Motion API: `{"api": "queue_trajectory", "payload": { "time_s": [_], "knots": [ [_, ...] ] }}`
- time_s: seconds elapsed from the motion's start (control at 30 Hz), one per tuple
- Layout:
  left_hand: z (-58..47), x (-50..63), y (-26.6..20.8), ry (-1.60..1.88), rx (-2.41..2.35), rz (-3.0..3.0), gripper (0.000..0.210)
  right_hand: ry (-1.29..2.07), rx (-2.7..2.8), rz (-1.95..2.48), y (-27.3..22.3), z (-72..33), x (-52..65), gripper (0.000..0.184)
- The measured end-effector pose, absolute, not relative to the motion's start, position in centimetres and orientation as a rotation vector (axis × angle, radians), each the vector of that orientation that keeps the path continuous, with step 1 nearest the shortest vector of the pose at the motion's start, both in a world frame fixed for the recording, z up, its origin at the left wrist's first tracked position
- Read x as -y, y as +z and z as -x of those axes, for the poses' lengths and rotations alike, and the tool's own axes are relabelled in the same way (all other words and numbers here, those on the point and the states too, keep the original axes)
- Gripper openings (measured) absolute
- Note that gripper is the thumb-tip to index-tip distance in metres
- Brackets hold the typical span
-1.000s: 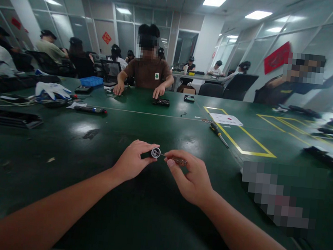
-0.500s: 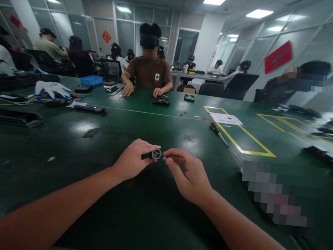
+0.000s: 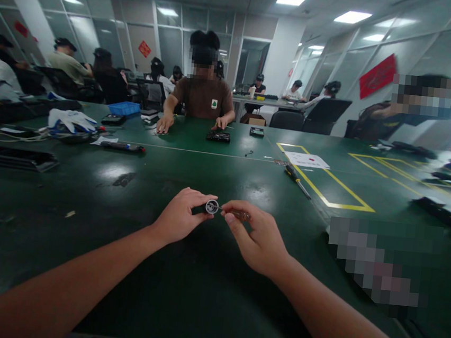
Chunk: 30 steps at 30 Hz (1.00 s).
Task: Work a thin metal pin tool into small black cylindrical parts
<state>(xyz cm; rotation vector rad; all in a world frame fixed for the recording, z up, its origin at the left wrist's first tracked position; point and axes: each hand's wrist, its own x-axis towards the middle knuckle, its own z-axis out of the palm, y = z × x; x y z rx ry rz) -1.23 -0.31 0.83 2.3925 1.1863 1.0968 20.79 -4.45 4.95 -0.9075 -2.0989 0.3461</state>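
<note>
Between the thumb and fingers of my left hand (image 3: 179, 215) is a small round, hollow metal part (image 3: 212, 206), its open end facing me. My right hand (image 3: 257, 236) grips a small screwdriver (image 3: 239, 213) by its brownish handle. The thin shaft points left and meets the right side of the round part; exactly where the tip sits is too small to tell. Both hands are just above the green table (image 3: 196, 304), close together.
A yellow-and-black screwdriver (image 3: 298, 181) lies to the right by yellow tape (image 3: 351, 206) and a paper sheet (image 3: 308, 160). White gloves (image 3: 70, 121), a pen-like tool (image 3: 122, 147) and a blue basket (image 3: 124, 109) are on the left. A co-worker (image 3: 203, 98) sits opposite, handling a black device (image 3: 218, 136).
My hands, the round part and the small screwdriver stay almost still. Across the table, the co-worker's hand on the left side of the view has shifted further left.
</note>
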Motion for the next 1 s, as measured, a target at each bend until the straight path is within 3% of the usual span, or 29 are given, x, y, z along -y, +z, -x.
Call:
{"api": "queue_trajectory", "payload": {
  "time_s": [0.2,1.0],
  "knots": [
    [1.29,0.04,0.55,1.127,-1.254,-2.37,0.039,0.325,2.02,0.917,4.87,-21.02,4.44,0.015],
    [1.36,0.27,0.66,1.04,-1.301,-2.454,0.035,0.32,2.141,0.926,5.15,-21.15,4.16,0.016]
  ]
}}
